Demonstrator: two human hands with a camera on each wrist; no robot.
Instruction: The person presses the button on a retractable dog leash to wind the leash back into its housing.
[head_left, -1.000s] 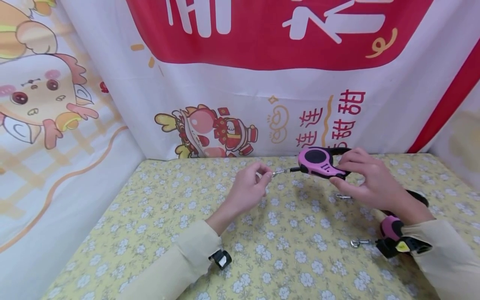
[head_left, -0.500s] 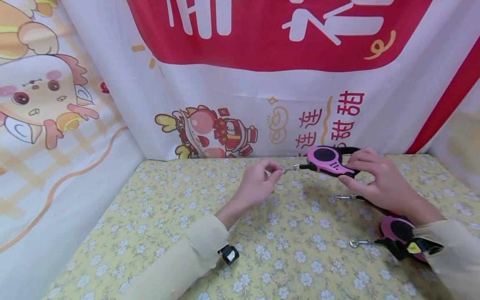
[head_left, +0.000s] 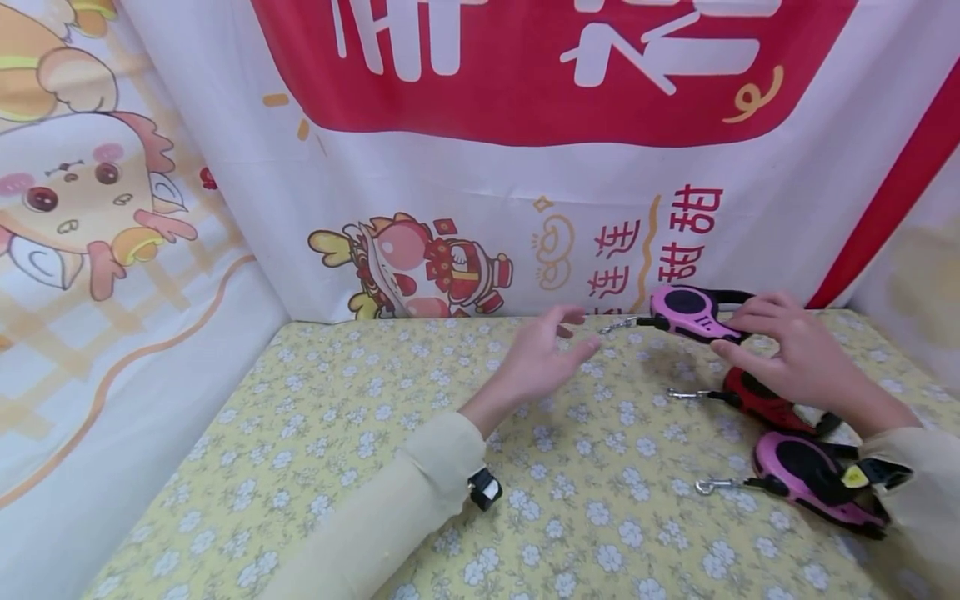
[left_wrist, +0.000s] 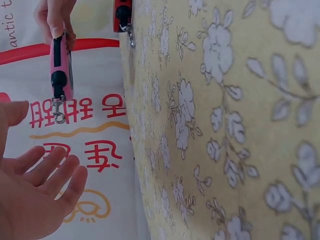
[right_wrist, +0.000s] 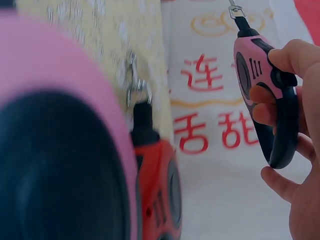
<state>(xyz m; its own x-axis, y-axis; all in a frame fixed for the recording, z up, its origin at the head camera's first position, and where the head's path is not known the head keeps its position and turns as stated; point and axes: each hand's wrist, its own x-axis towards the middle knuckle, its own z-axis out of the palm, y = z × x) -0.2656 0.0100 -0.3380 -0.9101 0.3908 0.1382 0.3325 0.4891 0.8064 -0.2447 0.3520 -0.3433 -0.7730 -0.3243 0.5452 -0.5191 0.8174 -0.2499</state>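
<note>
My right hand grips a pink and black retractable dog leash by its black handle, above the far right of the table. In the right wrist view the fingers curl through the handle loop, and the thumb lies near the button. The leash's metal snap hook points left, toward my left hand. That hand has its fingers spread, with thumb and fingertips just short of the hook. In the left wrist view the palm shows with nothing in it, and the hook hangs apart from it.
Under my right forearm a red and black retractable leash lies on the flowered tablecloth. Nearer sits a second pink leash, partly behind the right wrist strap. Both hooks point left. A printed cloth hangs behind the table.
The left fingers have let go of the snap hook and spread apart. Both hands have moved right, the right one carrying the pink leash, and the red leash has come into view.
</note>
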